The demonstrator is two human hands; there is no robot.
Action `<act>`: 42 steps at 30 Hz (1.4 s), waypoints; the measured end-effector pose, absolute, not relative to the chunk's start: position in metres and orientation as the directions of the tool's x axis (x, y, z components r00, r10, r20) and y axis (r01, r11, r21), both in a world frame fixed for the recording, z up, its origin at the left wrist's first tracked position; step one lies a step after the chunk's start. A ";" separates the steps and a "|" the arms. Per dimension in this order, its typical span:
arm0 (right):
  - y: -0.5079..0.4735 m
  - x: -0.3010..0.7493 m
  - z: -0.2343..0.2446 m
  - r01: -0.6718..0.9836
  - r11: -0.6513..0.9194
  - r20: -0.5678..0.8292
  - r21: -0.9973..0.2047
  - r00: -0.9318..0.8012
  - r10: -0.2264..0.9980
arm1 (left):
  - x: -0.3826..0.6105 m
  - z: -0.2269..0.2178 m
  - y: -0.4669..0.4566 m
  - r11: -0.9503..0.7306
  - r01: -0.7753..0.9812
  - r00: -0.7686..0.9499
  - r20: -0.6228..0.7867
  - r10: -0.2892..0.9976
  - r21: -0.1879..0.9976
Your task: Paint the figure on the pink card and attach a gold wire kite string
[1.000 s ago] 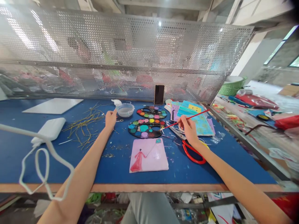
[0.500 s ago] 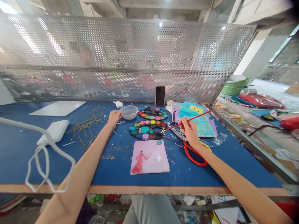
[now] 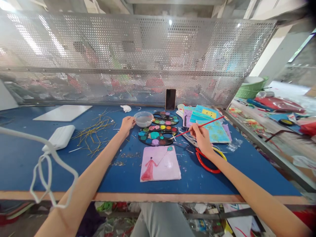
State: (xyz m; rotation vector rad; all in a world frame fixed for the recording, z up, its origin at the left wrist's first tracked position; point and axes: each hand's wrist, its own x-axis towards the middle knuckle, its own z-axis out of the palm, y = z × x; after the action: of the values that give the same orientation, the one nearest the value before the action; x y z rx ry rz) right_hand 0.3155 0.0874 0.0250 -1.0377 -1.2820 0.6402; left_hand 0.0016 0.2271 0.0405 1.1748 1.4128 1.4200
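My left hand (image 3: 127, 125) is closed on the near-left rim of a clear plastic bowl (image 3: 144, 121). The bowl stands against the left end of the rear paint palette (image 3: 161, 122) and seems to overlap it. In my right hand (image 3: 201, 136) is a thin red paintbrush (image 3: 207, 123), slanting down to the left. Its tip is over or on the right side of the front palette (image 3: 147, 142), which holds several colours. Below lies a small pink painting (image 3: 161, 168) of a figure in a red dress with a kite.
Scissors with red and yellow handles (image 3: 208, 169) lie under my right wrist. Behind them are several painted cards (image 3: 218, 131). A phone (image 3: 170, 99) stands against the perforated screen (image 3: 148, 49). To the left are dry twigs (image 3: 95, 130) and a white power bank (image 3: 59, 137) with a cable.
My left hand has slid the bowl to the right, up to the rear palette. The brush in my right hand stays about where it was. The view has shifted slightly.
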 end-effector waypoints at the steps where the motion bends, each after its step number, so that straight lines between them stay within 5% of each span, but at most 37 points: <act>1: 0.087 0.315 0.025 0.150 0.435 0.458 -0.888 0.217 0.862 | 0.002 0.040 0.227 -0.060 0.075 -0.251 0.077 0.965 0.995; 10: 0.084 0.316 0.023 0.212 0.416 0.453 -0.884 0.173 0.874 | -0.004 0.034 0.224 -0.096 0.210 -0.230 0.144 0.962 0.973; 14: 0.083 0.317 0.021 0.229 0.454 0.494 -0.861 0.161 0.855 | -0.012 0.034 0.211 -0.196 0.354 -0.296 0.309 0.904 0.914; 19: 0.076 0.318 0.025 0.380 0.528 0.578 -0.760 0.021 0.816 | -0.009 0.035 0.182 -0.523 0.685 0.052 0.682 0.729 0.507; 30: 0.067 0.314 0.031 0.486 0.540 0.631 -0.687 0.029 0.775 | -0.011 0.036 0.152 -0.751 0.652 0.625 0.637 0.452 -0.106; 42: 0.063 0.315 0.028 0.588 0.554 0.655 -0.590 -0.053 0.754 | -0.010 0.030 0.150 -0.796 0.605 0.590 0.688 0.421 -0.031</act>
State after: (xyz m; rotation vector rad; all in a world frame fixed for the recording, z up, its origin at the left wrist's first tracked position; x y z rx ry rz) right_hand 0.3152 0.0626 0.0277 -1.1216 -1.7384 0.1976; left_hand -0.0096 0.1495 0.0298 3.0306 0.9995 1.1916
